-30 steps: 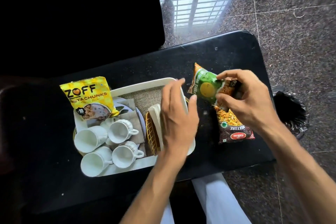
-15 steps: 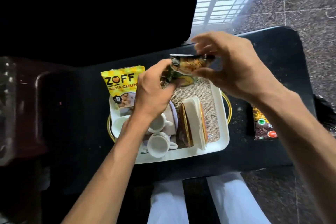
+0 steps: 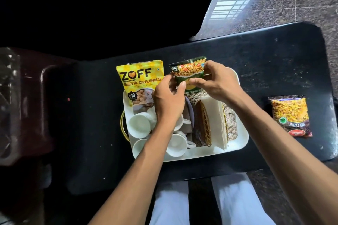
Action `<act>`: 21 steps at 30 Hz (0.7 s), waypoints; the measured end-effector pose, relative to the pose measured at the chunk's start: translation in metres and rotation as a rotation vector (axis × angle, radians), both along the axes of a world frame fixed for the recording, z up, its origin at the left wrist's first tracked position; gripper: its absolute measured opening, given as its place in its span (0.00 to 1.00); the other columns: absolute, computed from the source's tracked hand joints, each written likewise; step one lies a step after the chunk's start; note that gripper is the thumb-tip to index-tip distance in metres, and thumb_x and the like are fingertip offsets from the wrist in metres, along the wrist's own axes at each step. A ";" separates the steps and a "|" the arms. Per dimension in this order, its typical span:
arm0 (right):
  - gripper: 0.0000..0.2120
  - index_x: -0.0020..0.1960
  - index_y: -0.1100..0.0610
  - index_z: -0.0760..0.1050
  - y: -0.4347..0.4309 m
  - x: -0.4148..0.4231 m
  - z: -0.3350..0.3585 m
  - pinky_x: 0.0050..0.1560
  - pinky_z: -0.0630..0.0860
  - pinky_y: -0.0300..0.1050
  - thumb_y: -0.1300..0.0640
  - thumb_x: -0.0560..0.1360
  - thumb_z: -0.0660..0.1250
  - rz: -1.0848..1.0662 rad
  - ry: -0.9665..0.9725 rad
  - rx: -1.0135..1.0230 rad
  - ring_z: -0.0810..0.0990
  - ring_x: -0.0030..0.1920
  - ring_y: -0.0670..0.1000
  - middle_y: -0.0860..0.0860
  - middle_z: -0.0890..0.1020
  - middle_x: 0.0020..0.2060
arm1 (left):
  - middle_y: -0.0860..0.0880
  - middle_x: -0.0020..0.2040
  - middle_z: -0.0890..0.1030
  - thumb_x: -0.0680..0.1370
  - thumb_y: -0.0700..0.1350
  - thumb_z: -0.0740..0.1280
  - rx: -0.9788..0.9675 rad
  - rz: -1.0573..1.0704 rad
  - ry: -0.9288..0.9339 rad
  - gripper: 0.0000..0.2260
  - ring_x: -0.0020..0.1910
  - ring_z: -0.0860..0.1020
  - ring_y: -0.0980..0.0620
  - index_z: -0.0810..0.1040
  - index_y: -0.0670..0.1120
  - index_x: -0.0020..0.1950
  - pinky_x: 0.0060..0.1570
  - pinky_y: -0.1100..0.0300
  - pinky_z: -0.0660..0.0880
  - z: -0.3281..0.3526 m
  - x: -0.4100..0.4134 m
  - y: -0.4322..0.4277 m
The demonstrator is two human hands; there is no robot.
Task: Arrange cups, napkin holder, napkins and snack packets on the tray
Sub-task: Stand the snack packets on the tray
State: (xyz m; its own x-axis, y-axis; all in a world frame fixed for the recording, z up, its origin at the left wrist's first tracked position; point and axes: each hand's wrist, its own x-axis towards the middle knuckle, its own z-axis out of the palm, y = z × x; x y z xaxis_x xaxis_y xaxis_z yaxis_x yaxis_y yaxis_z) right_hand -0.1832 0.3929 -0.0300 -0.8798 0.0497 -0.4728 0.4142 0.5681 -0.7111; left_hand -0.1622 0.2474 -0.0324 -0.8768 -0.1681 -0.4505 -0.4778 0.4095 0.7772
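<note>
A glossy yellow soya-chunks packet (image 3: 140, 82) leans at the far left corner of the white rectangular plastic tray (image 3: 241, 139), behind four white ceramic cups (image 3: 139, 126) lying on their sides. Above the tray's far edge, the left hand (image 3: 169, 102) and right hand (image 3: 217, 83) pinch a crinkly green noodle-snack packet (image 3: 189, 73), fingers pressed to its sides; a second ago it was off the tray, so one snack is nearly placed. The woven brown napkin holder (image 3: 205, 126) stands with white paper napkins (image 3: 213, 115) inside the tray. Right of the tray, an orange-and-maroon mixture packet (image 3: 290, 115) waits on the black table (image 3: 265, 56).
</note>
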 end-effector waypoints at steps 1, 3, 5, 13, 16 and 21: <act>0.19 0.63 0.55 0.78 -0.001 0.000 -0.002 0.41 0.73 0.21 0.50 0.74 0.74 0.008 -0.008 0.011 0.80 0.44 0.37 0.45 0.83 0.50 | 0.48 0.53 0.86 0.79 0.40 0.70 0.013 0.008 -0.013 0.07 0.53 0.85 0.49 0.82 0.43 0.57 0.58 0.47 0.81 -0.001 0.000 0.000; 0.21 0.65 0.56 0.76 -0.002 -0.001 -0.007 0.52 0.80 0.36 0.50 0.75 0.74 0.016 -0.040 -0.007 0.83 0.51 0.45 0.48 0.84 0.55 | 0.51 0.53 0.84 0.80 0.39 0.69 0.030 0.016 -0.034 0.09 0.55 0.84 0.49 0.81 0.43 0.59 0.60 0.48 0.81 0.000 -0.001 0.001; 0.21 0.66 0.56 0.75 -0.003 -0.001 -0.009 0.58 0.81 0.48 0.51 0.75 0.73 0.023 -0.056 -0.022 0.83 0.56 0.48 0.51 0.84 0.58 | 0.53 0.53 0.82 0.80 0.39 0.69 0.052 0.017 -0.043 0.11 0.57 0.83 0.51 0.80 0.42 0.62 0.61 0.52 0.80 0.000 -0.001 0.002; 0.24 0.67 0.58 0.74 0.000 -0.006 -0.012 0.57 0.81 0.50 0.49 0.76 0.72 0.028 -0.064 0.030 0.82 0.56 0.51 0.52 0.83 0.60 | 0.43 0.74 0.74 0.81 0.36 0.67 0.120 0.134 -0.094 0.25 0.72 0.75 0.50 0.67 0.39 0.77 0.67 0.66 0.71 0.007 -0.002 0.012; 0.26 0.69 0.59 0.72 0.004 -0.005 -0.013 0.57 0.80 0.49 0.50 0.76 0.72 0.003 -0.078 0.024 0.81 0.58 0.52 0.54 0.82 0.62 | 0.42 0.75 0.73 0.81 0.35 0.66 0.105 0.172 -0.077 0.24 0.74 0.74 0.50 0.67 0.39 0.77 0.70 0.63 0.71 0.015 0.003 0.017; 0.27 0.71 0.58 0.72 0.015 0.000 -0.005 0.53 0.77 0.38 0.50 0.76 0.72 -0.026 -0.044 0.024 0.82 0.56 0.49 0.52 0.82 0.62 | 0.42 0.74 0.75 0.82 0.35 0.65 0.108 0.194 0.017 0.22 0.72 0.75 0.51 0.69 0.39 0.76 0.70 0.64 0.72 0.035 0.012 0.035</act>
